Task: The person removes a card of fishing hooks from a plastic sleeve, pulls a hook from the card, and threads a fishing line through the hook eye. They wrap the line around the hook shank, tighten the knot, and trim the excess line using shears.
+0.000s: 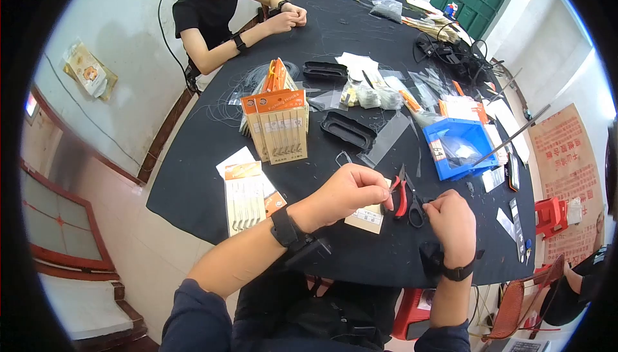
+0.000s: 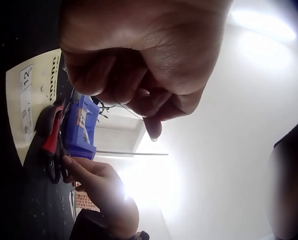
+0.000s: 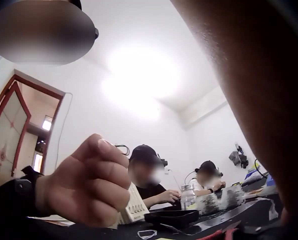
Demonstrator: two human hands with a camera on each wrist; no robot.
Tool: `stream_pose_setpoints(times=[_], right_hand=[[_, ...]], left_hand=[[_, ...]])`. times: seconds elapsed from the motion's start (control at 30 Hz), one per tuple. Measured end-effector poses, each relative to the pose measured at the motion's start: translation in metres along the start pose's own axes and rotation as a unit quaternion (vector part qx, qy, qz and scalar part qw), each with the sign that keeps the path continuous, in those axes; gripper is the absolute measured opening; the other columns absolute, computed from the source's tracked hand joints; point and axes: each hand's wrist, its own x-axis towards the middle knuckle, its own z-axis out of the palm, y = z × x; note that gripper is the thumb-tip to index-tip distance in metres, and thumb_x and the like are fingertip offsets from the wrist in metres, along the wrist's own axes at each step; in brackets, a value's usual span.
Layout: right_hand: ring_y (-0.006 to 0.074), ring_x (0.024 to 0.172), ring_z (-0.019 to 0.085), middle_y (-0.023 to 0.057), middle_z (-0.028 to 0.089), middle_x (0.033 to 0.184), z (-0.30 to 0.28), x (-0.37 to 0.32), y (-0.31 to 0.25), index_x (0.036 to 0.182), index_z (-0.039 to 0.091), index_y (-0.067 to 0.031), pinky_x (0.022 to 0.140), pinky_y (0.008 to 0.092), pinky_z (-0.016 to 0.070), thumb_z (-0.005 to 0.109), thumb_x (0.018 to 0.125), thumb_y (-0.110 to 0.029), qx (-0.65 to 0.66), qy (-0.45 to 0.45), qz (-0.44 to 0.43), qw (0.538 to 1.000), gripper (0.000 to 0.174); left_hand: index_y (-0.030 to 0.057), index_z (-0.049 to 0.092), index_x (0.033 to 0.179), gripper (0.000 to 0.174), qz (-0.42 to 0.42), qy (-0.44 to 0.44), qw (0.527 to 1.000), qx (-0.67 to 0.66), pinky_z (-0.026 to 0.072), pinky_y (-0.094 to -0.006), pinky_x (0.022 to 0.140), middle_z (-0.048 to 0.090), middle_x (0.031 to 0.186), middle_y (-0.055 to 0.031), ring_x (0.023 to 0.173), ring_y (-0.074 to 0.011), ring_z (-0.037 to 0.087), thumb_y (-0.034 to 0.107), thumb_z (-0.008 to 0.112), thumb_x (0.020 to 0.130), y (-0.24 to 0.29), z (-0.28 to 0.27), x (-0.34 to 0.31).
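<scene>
My left hand [image 1: 351,200] is raised over the table, fingers curled in. Its fingertips pinch a thin fishing line [image 2: 130,112], which shows in the left wrist view. Level with it on the right, my right hand [image 1: 452,223] has thumb and forefinger pressed together; I cannot tell what is between them. Below and between both hands lie red-handled pliers [image 1: 403,199] and black scissors [image 1: 416,215]. A cream hook card [image 1: 365,220], marked 12 in the left wrist view, lies partly hidden under my left hand.
Packs of fishing hooks [image 1: 281,126] stand at the left, more packs [image 1: 244,197] lie nearer. Behind my hands are a black tray [image 1: 347,132] and clear plastic sleeves [image 1: 387,141]. A blue bin [image 1: 444,170] with a rod across it stands right. Two people sit across the table.
</scene>
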Motion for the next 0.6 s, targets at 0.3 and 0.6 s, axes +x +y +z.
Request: stream_pose_setpoints(times=[0.3,0.6], right_hand=[[0.0334,0.085,0.065,0.0153,0.065,0.088,-0.002,-0.013,-0.009,0.08,0.074,-0.0028,0.076,0.0421,0.0511,0.076,0.08,-0.024,0.111,0.097,-0.044,0.988,0.021],[0.0171,0.072,0.063,0.0084,0.067,0.086,0.0,0.014,-0.042,0.091,0.071,-0.0014,0.062,0.0281,0.0477,0.074,0.084,-0.007,0.404,0.026,-0.179,0.896,0.01]], left_hand=[[0.0011,0.073,0.087,0.015,-0.002,0.052,0.998,0.041,0.0413,-0.0204,0.065,0.064,0.075,0.0013,0.069,-0.0036,0.052,0.01,0.063,0.094,0.002,0.003,0.001],[0.002,0.073,0.085,0.017,0.011,0.057,0.997,0.045,0.0343,-0.0194,0.058,0.058,0.07,0.0044,0.064,-0.0018,0.044,0.01,0.062,0.094,0.006,0.002,0.0]])
